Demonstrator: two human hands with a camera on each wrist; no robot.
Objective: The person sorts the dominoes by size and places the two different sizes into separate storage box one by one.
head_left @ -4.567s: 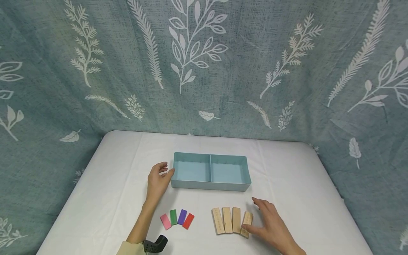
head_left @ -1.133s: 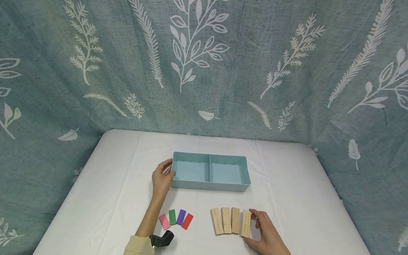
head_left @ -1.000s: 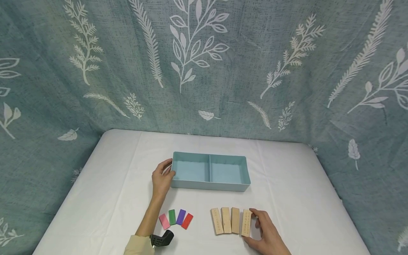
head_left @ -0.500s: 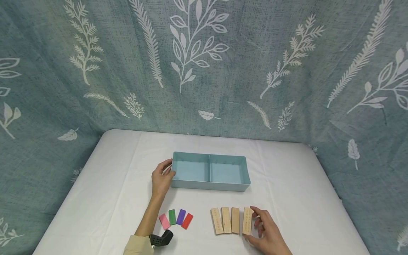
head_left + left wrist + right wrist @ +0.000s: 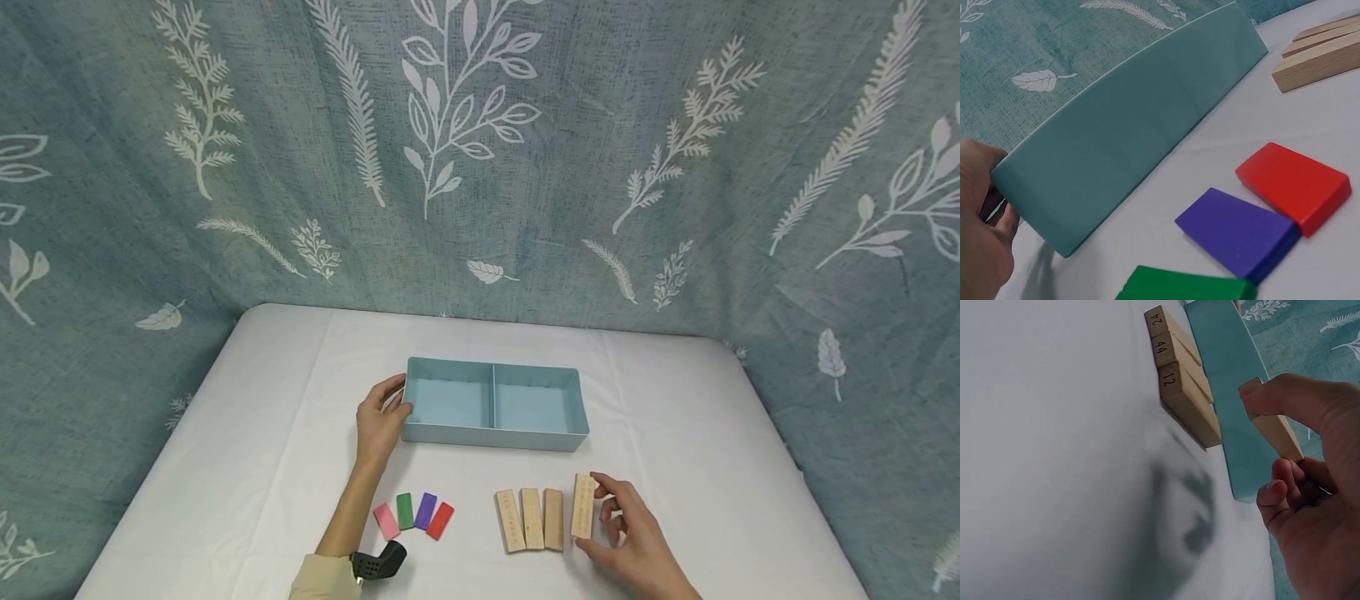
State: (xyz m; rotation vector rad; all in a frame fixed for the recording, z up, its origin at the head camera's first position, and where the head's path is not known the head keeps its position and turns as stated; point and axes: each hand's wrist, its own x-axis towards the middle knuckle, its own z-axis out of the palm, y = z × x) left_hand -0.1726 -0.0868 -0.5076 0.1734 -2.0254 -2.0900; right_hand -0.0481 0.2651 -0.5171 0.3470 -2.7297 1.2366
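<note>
Between thumb and fingertips my right hand [image 5: 633,533] pinches a wooden block [image 5: 582,507] by its two ends. The right wrist view shows this pale block [image 5: 1277,432] lifted off the table, its shadow apart from it. Left of it lie three similar wooden blocks [image 5: 532,518]; their ends carry printed numbers in the right wrist view. My left hand [image 5: 381,419] holds the left end of a blue-green two-compartment tray [image 5: 495,437], thumb at the near corner and fingers along the outer side. Both compartments show bare floors.
Several small coloured blocks lie in front of the tray: pink [image 5: 387,521], green [image 5: 405,511], purple [image 5: 425,511] and red [image 5: 440,520]. A white cloth [image 5: 697,433] covers the table. A patterned curtain [image 5: 555,167] hangs behind it.
My right hand has taken hold of the rightmost wooden block, separated it from the other three and raised it away from me. My left hand has closed onto the tray's end; the tray has hardly moved.
</note>
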